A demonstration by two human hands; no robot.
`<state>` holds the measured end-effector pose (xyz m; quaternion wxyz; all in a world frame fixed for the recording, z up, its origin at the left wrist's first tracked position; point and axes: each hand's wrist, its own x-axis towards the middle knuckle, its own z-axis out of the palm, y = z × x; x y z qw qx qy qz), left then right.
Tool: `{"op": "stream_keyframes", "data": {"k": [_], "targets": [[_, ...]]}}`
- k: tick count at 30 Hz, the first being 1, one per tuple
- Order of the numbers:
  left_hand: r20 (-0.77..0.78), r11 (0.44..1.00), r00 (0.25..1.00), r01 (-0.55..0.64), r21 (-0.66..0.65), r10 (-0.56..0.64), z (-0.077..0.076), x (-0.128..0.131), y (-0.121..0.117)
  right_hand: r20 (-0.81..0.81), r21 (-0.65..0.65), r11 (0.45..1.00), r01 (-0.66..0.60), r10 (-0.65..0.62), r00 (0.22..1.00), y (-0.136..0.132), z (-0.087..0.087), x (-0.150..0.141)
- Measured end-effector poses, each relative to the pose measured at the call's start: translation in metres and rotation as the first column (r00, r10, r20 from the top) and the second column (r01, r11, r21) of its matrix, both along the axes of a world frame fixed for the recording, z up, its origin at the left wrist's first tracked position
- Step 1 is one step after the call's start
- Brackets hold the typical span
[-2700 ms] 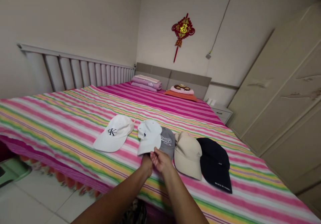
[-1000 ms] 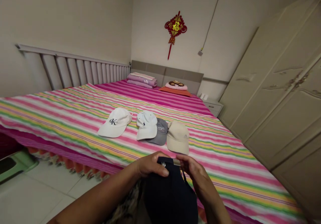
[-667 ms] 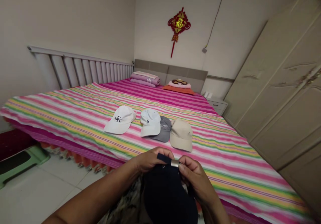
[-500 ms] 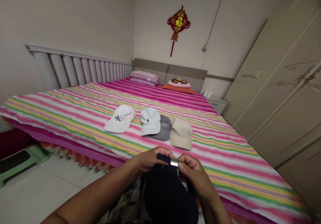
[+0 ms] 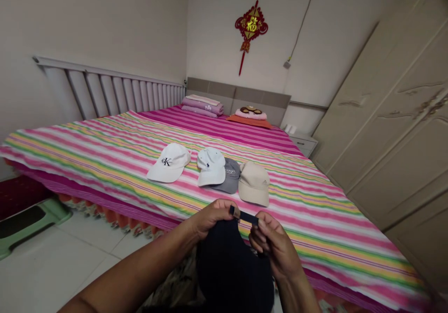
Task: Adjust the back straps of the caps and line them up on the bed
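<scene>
A person's two bare hands held a navy baseball cap up near the edge of a bed, with the cap hanging below them and its lower part cut off by the frame. The left hand was closed, pinching one end of the cap's rear strap beside a small metal buckle. The right hand was curled, its fingers pinching the strap's other end, so the strap ran between the hands. Farther up the bed lay a white cap with a CK logo, then a white cap overlapping a grey cap, and a beige cap touching the grey one.
</scene>
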<state>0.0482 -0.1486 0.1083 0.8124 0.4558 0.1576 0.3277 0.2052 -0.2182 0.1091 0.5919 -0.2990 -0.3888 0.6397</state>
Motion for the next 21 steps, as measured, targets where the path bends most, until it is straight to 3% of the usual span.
{"op": "stream_keyframes", "data": {"k": [4, 9, 13, 17, 21], "targets": [[0.066, 0.998, 0.996, -0.061, -0.004, 0.061, -0.001, -0.005, 0.006, -0.193, -0.036, 0.989, 0.145, -0.15, 0.97, 0.002, 0.002, 0.007], [0.084, 0.995, 0.992, -0.098, -0.004, 0.098, -0.002, -0.011, 0.01, -0.197, -0.051, 0.976, 0.211, -0.217, 0.956, 0.005, 0.002, 0.015], [0.033, 0.997, 0.997, -0.073, 0.007, 0.073, -0.002, -0.013, 0.009, 0.069, -0.022, 0.998, 0.06, -0.059, 0.996, 0.008, -0.002, 0.015], [-0.052, 0.999, 0.998, -0.041, 0.024, 0.042, -0.001, -0.011, 0.008, 0.386, -0.091, 0.984, -0.151, 0.174, 0.906, 0.012, -0.003, 0.004], [-0.093, 0.997, 0.994, -0.062, 0.041, 0.066, -0.006, -0.013, 0.013, 0.321, -0.196, 0.942, -0.273, 0.325, 0.89, 0.014, 0.003, -0.01]]}}
